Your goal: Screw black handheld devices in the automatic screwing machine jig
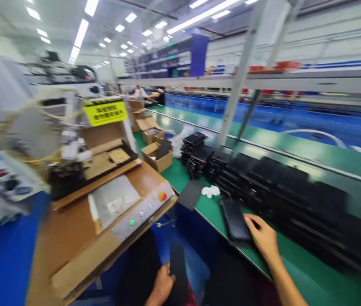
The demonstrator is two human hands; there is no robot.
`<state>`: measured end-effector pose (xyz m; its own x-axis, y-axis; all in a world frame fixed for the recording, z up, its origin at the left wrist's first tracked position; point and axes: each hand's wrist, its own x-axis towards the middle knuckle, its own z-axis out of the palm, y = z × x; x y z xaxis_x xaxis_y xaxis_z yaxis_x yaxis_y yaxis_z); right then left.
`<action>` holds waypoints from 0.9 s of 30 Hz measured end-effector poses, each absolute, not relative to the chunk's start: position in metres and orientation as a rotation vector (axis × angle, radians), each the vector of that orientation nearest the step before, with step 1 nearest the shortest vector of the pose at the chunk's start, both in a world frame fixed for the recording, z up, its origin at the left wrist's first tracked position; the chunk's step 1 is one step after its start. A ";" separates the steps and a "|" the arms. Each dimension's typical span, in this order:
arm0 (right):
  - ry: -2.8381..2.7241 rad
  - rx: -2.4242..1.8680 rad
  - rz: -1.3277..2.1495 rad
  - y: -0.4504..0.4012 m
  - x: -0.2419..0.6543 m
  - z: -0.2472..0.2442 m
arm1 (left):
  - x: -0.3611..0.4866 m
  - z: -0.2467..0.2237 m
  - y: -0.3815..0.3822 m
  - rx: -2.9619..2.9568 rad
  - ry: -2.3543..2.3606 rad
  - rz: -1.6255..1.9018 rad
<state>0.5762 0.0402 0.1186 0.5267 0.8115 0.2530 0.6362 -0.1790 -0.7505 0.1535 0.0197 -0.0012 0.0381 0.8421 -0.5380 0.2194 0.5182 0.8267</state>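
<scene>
At the bottom centre my left hand point(162, 284) is closed on a dark flat strip point(178, 265), held low over my lap. My right hand point(265, 239) reaches over the green bench and grips the right edge of a black flat case point(235, 221), thumb and fingers pinched at its side. The case lies near the bench's front edge. Just behind it are small white pieces point(210, 191) and a dark grey sheet point(190, 194). Stacks of similar black cases point(276, 178) run along the bench to the right.
A machine with a brown table point(69, 238), a red button point(162, 196) and a yellow sign point(105, 111) stands at the left. Open cardboard boxes point(157, 157) sit on the green bench point(308, 265). A metal post point(236, 80) rises behind the stacks. Another person point(159, 96) is far back.
</scene>
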 end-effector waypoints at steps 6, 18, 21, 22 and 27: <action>-1.124 -2.063 0.215 0.045 0.560 0.137 | 0.149 -0.010 0.036 1.034 1.382 0.468; -1.283 -2.228 0.098 0.120 0.532 0.162 | 0.142 -0.017 0.028 0.923 1.334 0.633; -1.213 -2.231 0.089 0.124 0.534 0.163 | 0.142 -0.016 0.027 0.857 1.272 0.656; -1.203 -2.229 0.085 0.122 0.535 0.163 | 0.141 -0.017 0.027 0.845 1.263 0.659; -1.352 -2.152 -0.038 0.104 0.534 0.163 | 0.141 -0.018 0.028 0.868 1.284 0.637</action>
